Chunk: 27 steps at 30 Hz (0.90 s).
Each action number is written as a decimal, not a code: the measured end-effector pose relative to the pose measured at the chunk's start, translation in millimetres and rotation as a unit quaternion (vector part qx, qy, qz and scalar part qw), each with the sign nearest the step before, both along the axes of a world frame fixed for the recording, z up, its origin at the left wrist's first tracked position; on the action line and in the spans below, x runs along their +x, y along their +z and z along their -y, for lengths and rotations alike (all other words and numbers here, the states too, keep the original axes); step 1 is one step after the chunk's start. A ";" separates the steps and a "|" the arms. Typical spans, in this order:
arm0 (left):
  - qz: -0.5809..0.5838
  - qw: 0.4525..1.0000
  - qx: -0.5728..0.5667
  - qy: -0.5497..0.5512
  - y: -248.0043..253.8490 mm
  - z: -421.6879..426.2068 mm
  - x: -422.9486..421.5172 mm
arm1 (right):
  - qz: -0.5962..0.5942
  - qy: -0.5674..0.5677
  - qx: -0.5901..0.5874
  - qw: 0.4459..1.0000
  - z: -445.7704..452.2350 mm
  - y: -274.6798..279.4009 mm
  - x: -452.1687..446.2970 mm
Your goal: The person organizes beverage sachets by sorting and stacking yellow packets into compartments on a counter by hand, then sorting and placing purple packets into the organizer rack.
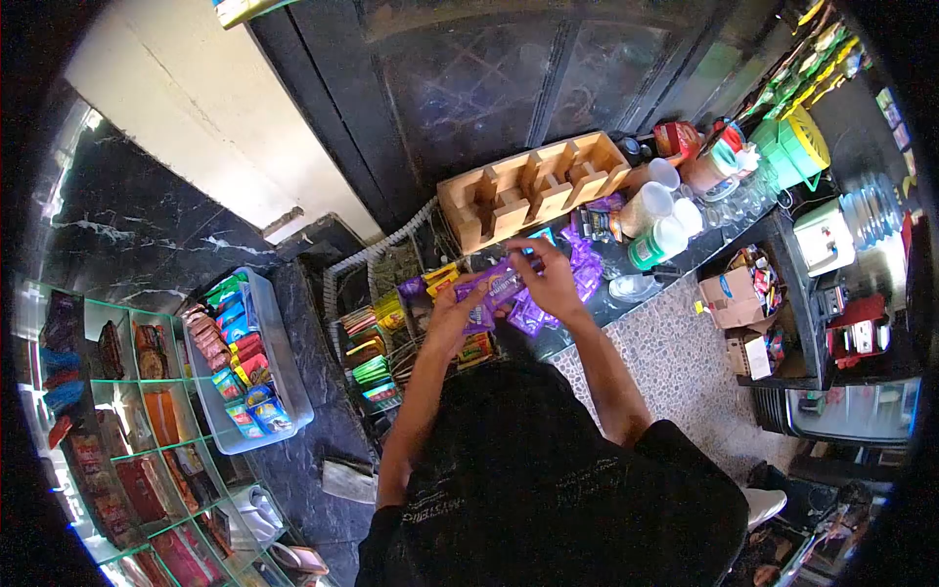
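Note:
A shiny purple packet (506, 285) is held between my two hands over the dark counter. My left hand (456, 313) is closed around its left side, with more purple wrapping showing under the fingers. At the packet's right end my right hand (550, 282) is closed, thumb and fingertips pinched together. Just right of that hand lies a heap of purple packets (587, 256), and another purple packet (529, 318) shows beneath its wrist. My hands partly cover the packets, so where one ends and another begins is hard to see.
Behind my hands stands a wooden compartment box (533, 201). Jars (667, 238) line the counter to its right. Rows of colourful sachets (372, 368) lie left, beside a rope (381, 245). A clear plastic bin (298, 396) of snack packets and glass-divided shelves (127, 455) are further left.

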<state>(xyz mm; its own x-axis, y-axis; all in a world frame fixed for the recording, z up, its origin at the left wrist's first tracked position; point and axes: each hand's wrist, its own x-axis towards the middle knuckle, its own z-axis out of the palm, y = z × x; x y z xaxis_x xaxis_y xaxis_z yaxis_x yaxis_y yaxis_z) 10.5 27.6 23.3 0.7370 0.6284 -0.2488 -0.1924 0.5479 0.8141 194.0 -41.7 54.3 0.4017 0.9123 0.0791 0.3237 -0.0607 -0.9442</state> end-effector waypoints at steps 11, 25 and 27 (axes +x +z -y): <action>-0.020 0.990 -0.009 0.141 5.4 -9.8 -14.2 | 0.471 0.143 -0.106 0.864 1.2 17.0 -30.1; -0.037 0.983 0.123 0.133 16.5 -8.8 -29.6 | 0.116 0.063 0.040 0.990 -12.2 9.2 -9.3; -0.119 0.930 0.336 0.085 18.3 -8.8 -25.7 | 0.051 0.087 0.036 0.994 -6.8 19.1 -22.7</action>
